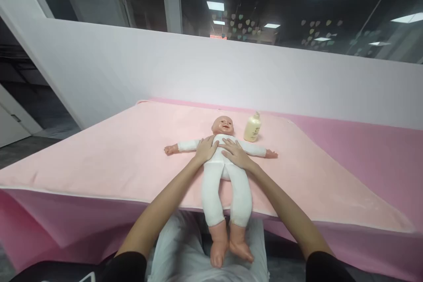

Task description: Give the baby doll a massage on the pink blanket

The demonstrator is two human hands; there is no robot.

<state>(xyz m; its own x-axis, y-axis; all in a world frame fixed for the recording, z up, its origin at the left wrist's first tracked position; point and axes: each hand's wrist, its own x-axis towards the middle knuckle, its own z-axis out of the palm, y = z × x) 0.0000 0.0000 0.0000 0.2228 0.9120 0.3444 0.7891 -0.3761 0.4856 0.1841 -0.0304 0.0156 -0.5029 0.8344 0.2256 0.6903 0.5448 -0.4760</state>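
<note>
A baby doll [226, 170] with a white cloth body lies on its back, arms spread and head away from me. Its lower legs hang past the near edge of the table, over my lap. My left hand [206, 148] rests flat on the left side of the doll's chest. On the right side of the chest lies my right hand [235, 153], fingers spread and pointing inward. Neither hand grips anything. Right of the doll's head stands a pale yellow pump bottle [253, 127], upright and apart from my hands.
A light pink towel [109, 154] covers much of the table, over a darker pink cloth [373, 154] that hangs down in front. Behind the table rises a white wall [198, 70] with dark glass above it. A doorway opening lies at the far left.
</note>
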